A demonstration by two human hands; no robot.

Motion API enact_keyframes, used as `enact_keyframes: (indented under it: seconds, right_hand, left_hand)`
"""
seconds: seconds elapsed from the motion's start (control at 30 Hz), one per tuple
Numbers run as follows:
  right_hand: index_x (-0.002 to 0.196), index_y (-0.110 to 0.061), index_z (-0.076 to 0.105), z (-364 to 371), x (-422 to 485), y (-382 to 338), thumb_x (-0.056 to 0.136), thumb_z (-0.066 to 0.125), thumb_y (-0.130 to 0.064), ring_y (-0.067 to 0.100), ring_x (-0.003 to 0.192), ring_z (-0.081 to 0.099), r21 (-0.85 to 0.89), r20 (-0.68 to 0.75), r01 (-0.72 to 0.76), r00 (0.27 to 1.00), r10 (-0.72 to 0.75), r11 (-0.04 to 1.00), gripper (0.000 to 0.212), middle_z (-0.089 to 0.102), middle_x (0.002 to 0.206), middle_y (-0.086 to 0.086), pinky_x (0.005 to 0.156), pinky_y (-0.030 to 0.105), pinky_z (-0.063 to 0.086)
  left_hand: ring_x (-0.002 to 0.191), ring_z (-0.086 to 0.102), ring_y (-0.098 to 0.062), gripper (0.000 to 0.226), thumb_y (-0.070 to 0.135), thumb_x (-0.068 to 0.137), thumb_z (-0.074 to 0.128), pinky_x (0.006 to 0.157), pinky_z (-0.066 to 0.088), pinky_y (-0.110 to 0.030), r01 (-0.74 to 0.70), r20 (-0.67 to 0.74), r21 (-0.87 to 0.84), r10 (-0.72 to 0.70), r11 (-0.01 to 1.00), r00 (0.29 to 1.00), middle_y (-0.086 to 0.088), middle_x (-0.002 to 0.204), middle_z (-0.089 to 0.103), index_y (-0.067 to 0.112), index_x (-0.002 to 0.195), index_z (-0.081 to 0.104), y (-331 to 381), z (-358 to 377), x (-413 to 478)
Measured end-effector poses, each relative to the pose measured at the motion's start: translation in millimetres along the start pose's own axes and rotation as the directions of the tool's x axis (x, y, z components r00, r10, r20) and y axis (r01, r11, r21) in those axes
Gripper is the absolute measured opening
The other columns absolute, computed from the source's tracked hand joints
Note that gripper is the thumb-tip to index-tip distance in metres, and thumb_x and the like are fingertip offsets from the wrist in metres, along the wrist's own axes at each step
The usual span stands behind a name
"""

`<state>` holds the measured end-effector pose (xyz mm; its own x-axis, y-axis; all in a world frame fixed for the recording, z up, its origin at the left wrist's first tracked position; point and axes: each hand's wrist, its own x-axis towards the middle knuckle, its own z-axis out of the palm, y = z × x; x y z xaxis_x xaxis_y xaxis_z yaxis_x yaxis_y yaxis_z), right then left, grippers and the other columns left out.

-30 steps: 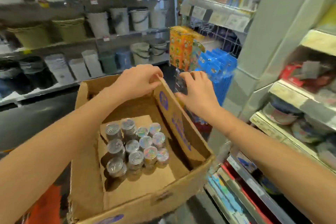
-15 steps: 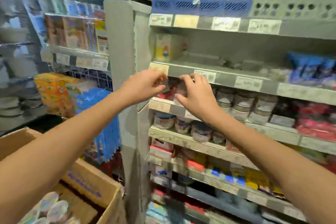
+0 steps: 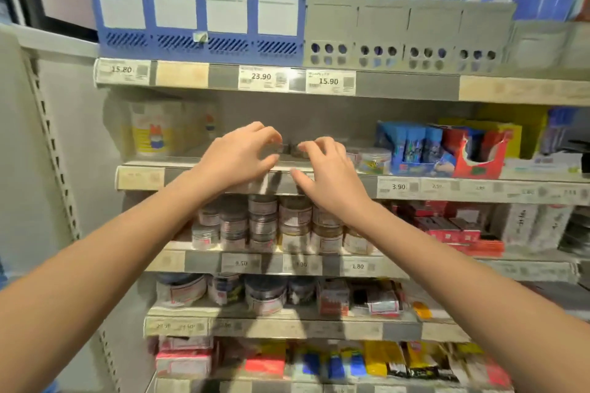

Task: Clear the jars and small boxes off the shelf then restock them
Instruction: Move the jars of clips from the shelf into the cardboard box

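Store shelving fills the frame, and at its centre both arms reach to the second shelf, above a row of stacked jars. The left hand and right hand have curled fingers. Their tips meet two small jars lying between them on that shelf, though blur hides whether either hand pinches one.
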<state>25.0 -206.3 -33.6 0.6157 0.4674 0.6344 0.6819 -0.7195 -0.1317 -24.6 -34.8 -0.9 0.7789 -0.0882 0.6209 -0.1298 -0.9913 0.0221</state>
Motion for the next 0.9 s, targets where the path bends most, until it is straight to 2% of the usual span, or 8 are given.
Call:
enact_keyframes:
  seconds: [0.17,0.27,0.33,0.47,0.53,0.67,0.8,0.9]
  right_hand:
    - [0.135,-0.018,0.043,5.7,43.8,18.8,0.095,0.048,-0.035,0.034,0.124,0.036,-0.053,-0.018,-0.025,1.0,0.024,0.998,0.043,0.042,0.131,0.014,0.101,0.043,0.033]
    - [0.133,-0.014,0.045,11.5,70.2,25.2,0.096,0.046,-0.032,0.038,0.117,0.046,-0.054,0.132,-0.108,0.985,0.114,0.993,0.042,0.049,0.128,0.017,0.096,0.044,0.041]
    - [0.124,-0.009,0.053,16.0,86.9,30.9,0.096,0.046,-0.032,0.034,0.113,0.053,-0.059,0.255,-0.152,0.953,0.163,0.987,0.037,0.055,0.126,0.015,0.091,0.04,0.045]
    - [0.148,-0.012,0.03,31.1,121.9,43.2,0.102,0.032,-0.041,0.028,0.141,0.028,-0.177,0.534,-0.131,0.82,0.207,0.975,0.054,0.028,0.155,0.008,0.111,0.04,0.026]
    - [0.152,-0.019,0.018,40.7,138.1,49.5,0.099,0.04,-0.04,0.029,0.145,0.017,-0.128,0.517,-0.091,0.843,0.145,0.988,0.061,0.017,0.159,0.005,0.115,0.041,0.02]
    - [0.138,-0.037,0.038,60.6,155.1,52.9,0.082,0.058,-0.04,0.038,0.134,0.033,-0.12,0.427,-0.006,0.903,0.057,0.993,0.06,0.035,0.147,0.006,0.106,0.049,0.037]
    - [0.136,-0.026,0.041,68.4,156.9,55.3,0.087,0.061,-0.028,0.032,0.117,0.05,-0.066,0.435,-0.014,0.9,0.042,0.998,0.053,0.049,0.134,0.007,0.095,0.04,0.046]
    - [0.137,-0.022,0.042,67.7,156.0,55.1,0.088,0.06,-0.021,0.031,0.115,0.052,-0.055,0.405,-0.013,0.914,0.034,0.998,0.051,0.05,0.133,0.007,0.094,0.038,0.046]
  left_hand:
    - [0.112,0.056,-0.024,0.038,0.042,0.091,0.052,0.089,0.049,-0.043,0.046,0.069,0.06,-0.051,0.997,0.996,-0.002,0.12,0.057,0.024,0.124,0.053,-12.6,27.7,49.3]
    - [0.107,0.056,-0.026,0.053,0.055,0.09,0.048,0.083,0.044,-0.034,0.172,0.217,0.12,-0.195,0.978,0.957,-0.005,0.117,0.061,0.012,0.12,0.057,-29.8,53.4,84.6]
    - [0.122,0.048,-0.024,0.075,0.073,0.085,0.041,0.1,0.038,-0.034,0.152,0.368,0.096,-0.177,0.984,0.913,-0.002,0.134,0.051,0.017,0.133,0.05,-34.6,66.1,103.5]
    - [0.129,0.042,-0.028,0.061,0.035,0.091,0.059,0.103,0.037,-0.034,-0.012,0.306,0.202,-0.052,0.979,0.951,-0.006,0.146,0.038,0.023,0.145,0.033,-32.4,77.3,133.0]
    - [0.129,0.04,-0.026,0.064,0.027,0.09,0.061,0.102,0.038,-0.035,-0.026,0.362,0.201,-0.049,0.979,0.931,-0.005,0.146,0.037,0.019,0.146,0.032,-32.2,81.9,144.5]
    - [0.12,0.049,-0.026,0.067,0.014,0.081,0.066,0.099,0.043,-0.037,0.04,0.484,0.15,-0.109,0.988,0.868,-0.007,0.134,0.052,0.017,0.142,0.038,-43.3,96.5,163.9]
    - [0.104,0.061,-0.032,0.048,0.015,0.075,0.066,0.087,0.047,-0.037,0.087,0.486,0.094,-0.122,0.992,0.865,-0.012,0.112,0.063,0.013,0.121,0.055,-51.3,105.2,167.8]
    - [0.088,0.057,-0.02,0.044,0.021,0.078,0.069,0.073,0.044,-0.029,0.085,0.471,0.081,-0.113,0.993,0.875,-0.003,0.1,0.061,0.017,0.119,0.054,-51.5,99.8,163.0]
